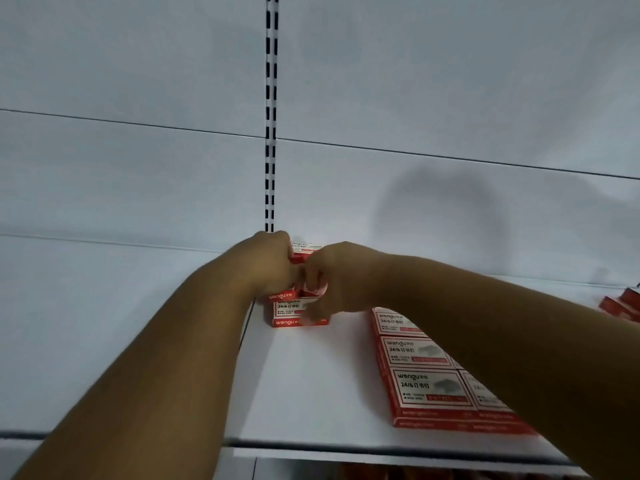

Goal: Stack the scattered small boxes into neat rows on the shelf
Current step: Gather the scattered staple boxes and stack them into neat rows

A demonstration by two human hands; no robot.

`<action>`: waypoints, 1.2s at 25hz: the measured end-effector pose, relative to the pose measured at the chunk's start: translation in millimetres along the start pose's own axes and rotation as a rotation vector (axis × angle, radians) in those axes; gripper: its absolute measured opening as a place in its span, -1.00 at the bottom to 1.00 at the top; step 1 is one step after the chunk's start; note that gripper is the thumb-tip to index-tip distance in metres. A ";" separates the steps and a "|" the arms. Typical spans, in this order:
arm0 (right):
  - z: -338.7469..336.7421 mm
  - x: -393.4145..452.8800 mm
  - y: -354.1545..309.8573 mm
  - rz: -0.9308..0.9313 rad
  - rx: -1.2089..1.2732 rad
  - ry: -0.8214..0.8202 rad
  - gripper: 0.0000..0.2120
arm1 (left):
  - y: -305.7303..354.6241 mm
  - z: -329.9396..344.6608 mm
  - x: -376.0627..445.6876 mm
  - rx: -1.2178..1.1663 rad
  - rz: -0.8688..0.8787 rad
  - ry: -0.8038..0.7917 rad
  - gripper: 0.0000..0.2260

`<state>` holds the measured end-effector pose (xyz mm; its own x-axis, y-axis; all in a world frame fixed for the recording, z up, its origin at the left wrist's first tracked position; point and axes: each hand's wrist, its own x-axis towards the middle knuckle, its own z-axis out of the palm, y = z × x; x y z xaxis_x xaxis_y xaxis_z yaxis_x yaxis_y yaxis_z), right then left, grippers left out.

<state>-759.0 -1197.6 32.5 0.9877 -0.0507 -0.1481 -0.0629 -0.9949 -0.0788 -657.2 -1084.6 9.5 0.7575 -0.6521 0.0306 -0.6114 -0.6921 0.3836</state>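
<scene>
Small red and white staple boxes lie on a white shelf (311,386). At the shelf's back left corner stands a short stack of these boxes (294,317). My left hand (273,265) grips the stack's upper boxes from the left. My right hand (332,278) holds the same upper boxes from the right, its fingers curled round them. The hands hide most of the upper boxes. A flat block of boxes (426,368) laid in rows sits to the right, partly under my right forearm.
Two more red boxes (621,306) lie at the far right edge. A slotted upright rail (271,116) runs up the white back wall behind the stack. The shelf's front lip (346,445) is near me, with dark items below it.
</scene>
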 end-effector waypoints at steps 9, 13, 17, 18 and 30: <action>7.9 -10.6 -11.6 0.079 0.000 -0.008 -0.55 | -3.3 -11.5 -6.8 -0.219 0.076 0.120 -0.55; -1.3 -21.1 -6.2 0.128 0.034 0.065 -0.59 | -7.6 -20.4 -9.5 -0.481 0.059 0.194 -0.64; -16.2 -58.5 22.8 0.184 0.268 0.319 -0.73 | 1.6 -18.5 -12.5 -0.768 0.123 0.235 -0.75; -16.6 -69.0 32.0 0.204 0.357 0.378 -0.73 | 5.5 -16.0 -12.8 -0.798 0.147 0.241 -0.80; 11.7 -127.7 122.2 0.175 1.059 0.536 -0.76 | 60.9 0.9 -28.1 -1.162 0.204 -0.169 -0.88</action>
<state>-894.5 -1311.8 30.2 0.8720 -0.4584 0.1718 -0.0406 -0.4175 -0.9078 -716.0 -1108.7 31.2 0.5772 -0.8105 0.0996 -0.0772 0.0673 0.9947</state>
